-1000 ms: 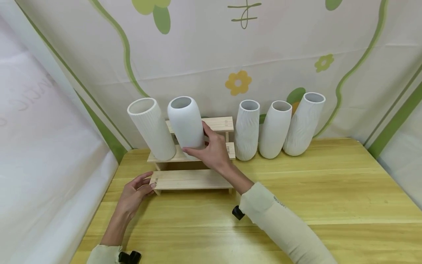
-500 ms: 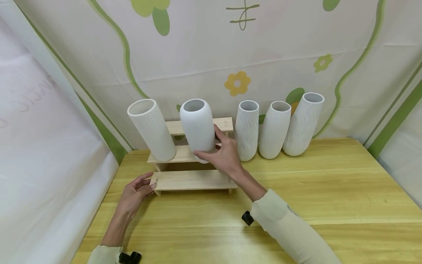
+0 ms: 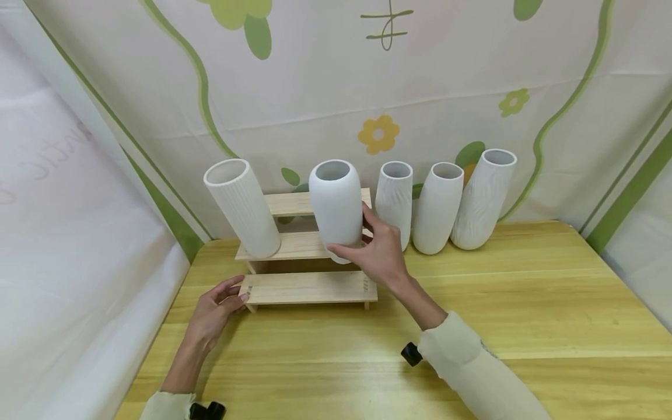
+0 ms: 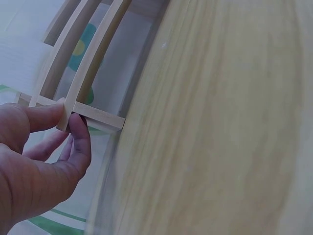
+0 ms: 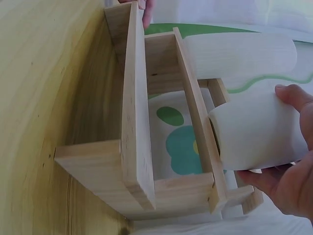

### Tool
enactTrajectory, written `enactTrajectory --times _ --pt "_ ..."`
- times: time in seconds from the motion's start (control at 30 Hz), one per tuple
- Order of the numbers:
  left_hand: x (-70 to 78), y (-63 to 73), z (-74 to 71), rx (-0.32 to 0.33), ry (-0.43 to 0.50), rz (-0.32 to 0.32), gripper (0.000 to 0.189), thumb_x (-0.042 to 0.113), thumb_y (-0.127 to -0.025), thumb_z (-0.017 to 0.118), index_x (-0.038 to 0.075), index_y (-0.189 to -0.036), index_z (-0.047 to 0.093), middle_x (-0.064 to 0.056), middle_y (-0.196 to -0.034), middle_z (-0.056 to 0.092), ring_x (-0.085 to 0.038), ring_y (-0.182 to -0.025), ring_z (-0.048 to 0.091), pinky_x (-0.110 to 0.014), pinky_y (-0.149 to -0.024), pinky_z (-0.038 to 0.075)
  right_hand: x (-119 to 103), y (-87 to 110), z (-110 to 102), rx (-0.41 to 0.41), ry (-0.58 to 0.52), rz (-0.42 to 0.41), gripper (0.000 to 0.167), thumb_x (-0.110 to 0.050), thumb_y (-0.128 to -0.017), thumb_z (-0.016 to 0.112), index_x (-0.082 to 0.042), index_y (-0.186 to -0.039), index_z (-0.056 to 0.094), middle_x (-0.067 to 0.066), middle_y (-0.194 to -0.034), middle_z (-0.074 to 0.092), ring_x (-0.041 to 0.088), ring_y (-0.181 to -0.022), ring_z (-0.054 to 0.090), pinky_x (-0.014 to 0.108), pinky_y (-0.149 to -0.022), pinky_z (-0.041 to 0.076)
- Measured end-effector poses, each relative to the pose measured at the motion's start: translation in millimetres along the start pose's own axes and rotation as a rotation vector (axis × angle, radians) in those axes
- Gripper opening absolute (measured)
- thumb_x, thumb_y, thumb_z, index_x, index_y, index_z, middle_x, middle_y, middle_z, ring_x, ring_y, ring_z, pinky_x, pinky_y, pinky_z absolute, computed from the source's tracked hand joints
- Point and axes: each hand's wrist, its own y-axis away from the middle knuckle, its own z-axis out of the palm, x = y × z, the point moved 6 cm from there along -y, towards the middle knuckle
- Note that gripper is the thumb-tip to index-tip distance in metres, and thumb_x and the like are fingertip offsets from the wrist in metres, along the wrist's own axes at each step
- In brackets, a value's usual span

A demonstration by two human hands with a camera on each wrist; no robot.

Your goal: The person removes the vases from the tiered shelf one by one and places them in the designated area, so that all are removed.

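Observation:
My right hand (image 3: 380, 251) grips a smooth white vase (image 3: 336, 201) low on its side, thumb in front and fingers behind. In the right wrist view the base of this vase (image 5: 259, 129) is right at the middle step. The stand is a three-step wooden shelf (image 3: 307, 287). With thumb and fingers, my left hand (image 3: 212, 312) pinches the left end of its lowest step, seen also in the left wrist view, where the hand (image 4: 44, 156) holds the board's end (image 4: 71, 105). A ribbed white vase (image 3: 244, 210) stands on the middle step at the left.
Right of the shelf, three white vases stand on the wooden table (image 3: 499, 315): a textured one (image 3: 395, 201), a smooth one (image 3: 438, 210) and a wavy-patterned one (image 3: 483, 201). Behind them hangs a printed cloth (image 3: 315, 87), with a white curtain (image 3: 79, 233) at the left.
The right hand has moved the smooth vase rightward along the middle step, from beside the ribbed vase to near the step's right end. The left hand stays on the lowest step.

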Motion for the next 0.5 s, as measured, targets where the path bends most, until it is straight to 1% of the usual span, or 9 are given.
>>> enactTrajectory --times 0.1,0.3,0.5 --pt "0.1 0.2 -0.3 0.003 0.004 0.005 0.061 0.013 -0.105 0.072 0.003 -0.16 0.048 -0.007 -0.13 0.061 -0.002 -0.104 0.068 -0.018 -0.09 0.062 1 2.0 -5 0.003 0.0 -0.002 0.087 -0.019 -0.072 0.103 -0.018 -0.149 0.063 0.012 -0.137 0.072 0.032 -0.122 0.073 0.052 -0.095 0.065" --pt "-0.1 0.4 -0.2 0.004 0.005 0.01 0.062 0.012 -0.104 0.072 0.002 -0.16 0.047 -0.005 -0.129 0.063 -0.002 -0.103 0.069 -0.018 -0.09 0.062 3 6.6 -15 0.017 0.008 0.016 0.093 -0.019 -0.072 0.103 -0.02 -0.154 0.06 0.012 -0.142 0.07 0.034 -0.125 0.072 0.055 -0.094 0.064" --pt "-0.2 0.6 0.1 0.0 -0.003 0.02 0.061 0.012 -0.105 0.071 0.002 -0.16 0.047 -0.006 -0.13 0.063 -0.002 -0.104 0.069 -0.018 -0.09 0.062 3 11.4 -24 0.023 0.027 0.043 0.091 -0.021 -0.072 0.103 -0.021 -0.153 0.061 0.01 -0.142 0.07 0.034 -0.125 0.072 0.054 -0.095 0.064"
